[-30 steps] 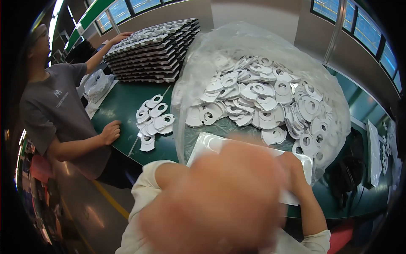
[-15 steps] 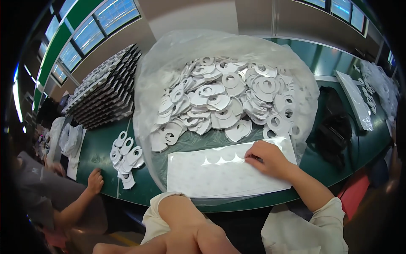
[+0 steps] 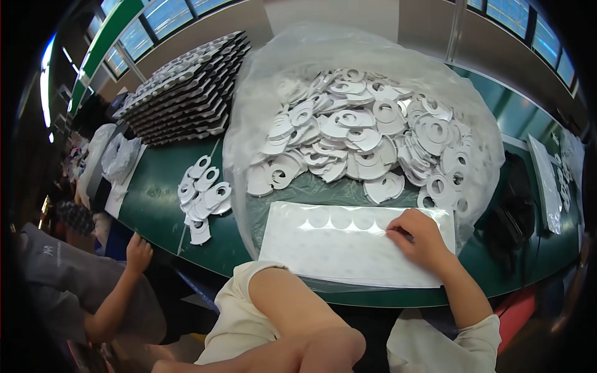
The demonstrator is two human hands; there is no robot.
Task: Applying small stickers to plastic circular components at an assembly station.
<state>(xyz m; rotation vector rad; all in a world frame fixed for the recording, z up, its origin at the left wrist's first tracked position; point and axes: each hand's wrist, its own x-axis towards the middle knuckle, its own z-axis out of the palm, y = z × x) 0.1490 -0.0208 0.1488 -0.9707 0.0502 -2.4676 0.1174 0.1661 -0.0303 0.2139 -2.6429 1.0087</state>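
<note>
A white sheet (image 3: 348, 258) with a glossy top and a row of round cut-outs lies flat at the table's near edge. On its right part rests my right hand (image 3: 423, 239), fingers curled and thumb and fingertips drawn together at the end of that row. Whatever is between those fingertips is too small to make out. My left hand (image 3: 311, 354) is raised close to the camera at the lower edge, away from the sheet; its fingers are mostly cut off by the frame. Beyond the sheet, a large heap of white flat ring-shaped parts (image 3: 360, 137) lies on clear plastic.
Stacked dark-and-white moulded trays (image 3: 186, 93) stand at back left. A smaller pile of ring parts (image 3: 204, 196) lies on the green table (image 3: 152, 193). A co-worker's hand (image 3: 138, 252) is at the left edge. A black bag (image 3: 513, 211) and white wrapped pack (image 3: 544, 183) lie right.
The view has shifted, so the table and heap sit farther right and higher. My right hand stays at the row of cut-outs; my left hand remains near the camera.
</note>
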